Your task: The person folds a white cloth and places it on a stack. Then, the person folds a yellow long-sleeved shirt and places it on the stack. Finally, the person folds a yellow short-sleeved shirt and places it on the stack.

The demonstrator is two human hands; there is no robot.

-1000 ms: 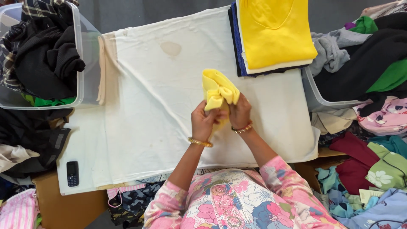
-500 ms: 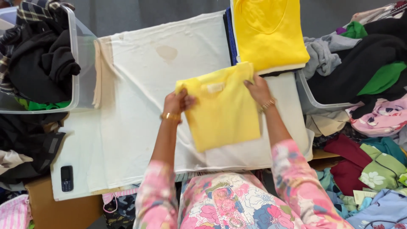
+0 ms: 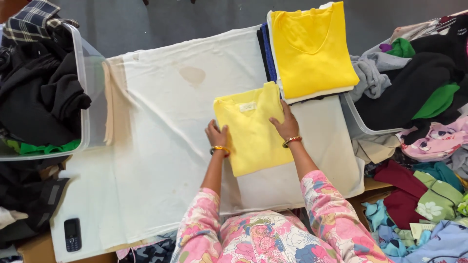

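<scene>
On the white cloth (image 3: 161,146) covering the table, a folded yellow top (image 3: 253,134) lies flat, just below and left of a stack of folded clothes (image 3: 312,53) whose top piece is also yellow. The left hand (image 3: 217,136) rests at the top's left edge, fingers curled loosely against the fabric, pressing rather than gripping. The right hand (image 3: 286,124) lies flat on the top's upper right part, fingers spread and extended, palm down. Each wrist wears a bangle, and both sleeves are pink and floral. A brownish stain (image 3: 192,74) marks the cloth above the top. At the left a clear bin (image 3: 85,97) holds dark clothes, with a green piece showing at the bottom. At the right a second bin (image 3: 358,124) is heaped with black, grey and green clothes, and more coloured garments are piled beside and below it. A small dark phone (image 3: 72,234) lies on the cloth's lower left corner, well apart from the hands
</scene>
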